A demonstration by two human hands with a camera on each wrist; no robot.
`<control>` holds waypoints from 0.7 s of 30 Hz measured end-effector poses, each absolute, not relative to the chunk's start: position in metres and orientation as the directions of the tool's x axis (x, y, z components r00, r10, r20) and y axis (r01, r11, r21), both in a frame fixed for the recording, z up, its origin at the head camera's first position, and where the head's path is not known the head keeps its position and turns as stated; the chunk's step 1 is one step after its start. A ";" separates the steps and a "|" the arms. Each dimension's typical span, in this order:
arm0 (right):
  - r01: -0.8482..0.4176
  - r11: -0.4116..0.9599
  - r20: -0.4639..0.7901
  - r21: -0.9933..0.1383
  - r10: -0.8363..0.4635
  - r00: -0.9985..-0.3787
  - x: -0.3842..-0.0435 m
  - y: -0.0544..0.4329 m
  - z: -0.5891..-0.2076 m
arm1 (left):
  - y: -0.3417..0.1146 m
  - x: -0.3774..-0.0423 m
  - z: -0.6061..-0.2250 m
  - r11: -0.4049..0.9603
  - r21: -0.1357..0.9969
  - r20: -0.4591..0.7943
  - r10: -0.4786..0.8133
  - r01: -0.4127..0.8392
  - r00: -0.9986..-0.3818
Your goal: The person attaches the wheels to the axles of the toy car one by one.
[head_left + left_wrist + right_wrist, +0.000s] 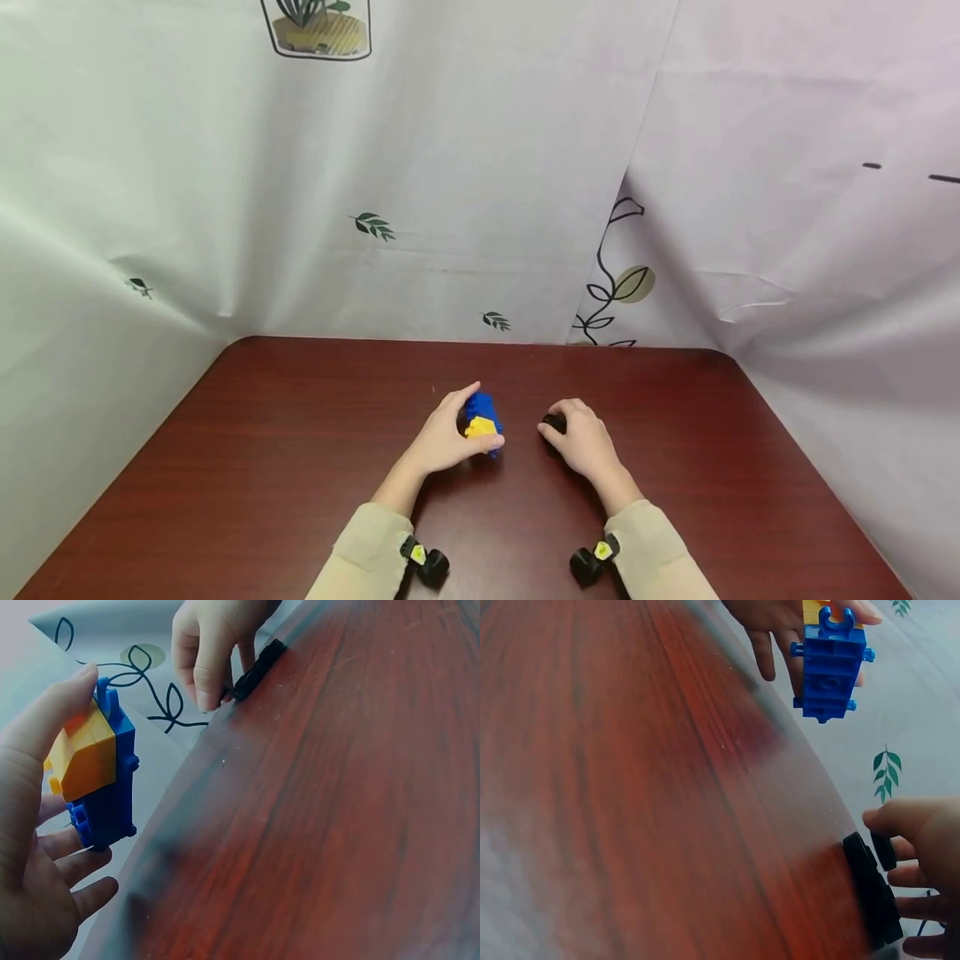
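Note:
My left hand point(442, 437) grips a toy vehicle body of building blocks point(112, 776), thumb on one side and fingers on the other, raised off the table. Its blue base point(829, 675) has short side pegs and a hook-shaped end; a yellow block point(86, 750) is fixed to it. To the right, my right hand point(585, 437) is low over the table, with thumb and fingers curled about a small black piece point(883, 850). Right beside those fingers lies a longer row of black pieces point(870, 889), possibly toy wheels. The hand partly hides them.
Both hands work over a dark red wooden table point(300, 400). A pale cloth with printed leaves point(480, 167) hangs behind its far edge and at the sides. Black wrist cameras point(433, 568) are strapped over the light sleeves point(367, 550).

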State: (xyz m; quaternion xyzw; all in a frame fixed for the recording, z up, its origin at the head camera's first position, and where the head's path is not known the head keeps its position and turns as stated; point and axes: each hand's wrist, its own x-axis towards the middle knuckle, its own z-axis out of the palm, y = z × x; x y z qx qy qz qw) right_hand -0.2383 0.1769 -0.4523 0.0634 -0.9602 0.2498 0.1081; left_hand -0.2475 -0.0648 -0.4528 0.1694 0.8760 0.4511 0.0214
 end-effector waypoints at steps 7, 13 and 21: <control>-0.189 0.815 0.256 -0.547 -0.052 -0.965 -0.237 0.180 -0.452 | -0.064 -0.247 -0.454 0.524 0.804 0.111 0.330 0.280 -0.937; -0.256 0.779 0.326 -0.573 -0.070 -0.943 -0.239 0.181 -0.453 | -0.063 -0.247 -0.453 0.509 0.815 0.113 0.328 0.277 -0.938; -0.292 0.744 0.365 -0.601 -0.069 -0.928 -0.238 0.180 -0.453 | -0.063 -0.246 -0.454 0.485 0.832 0.119 0.319 0.270 -0.940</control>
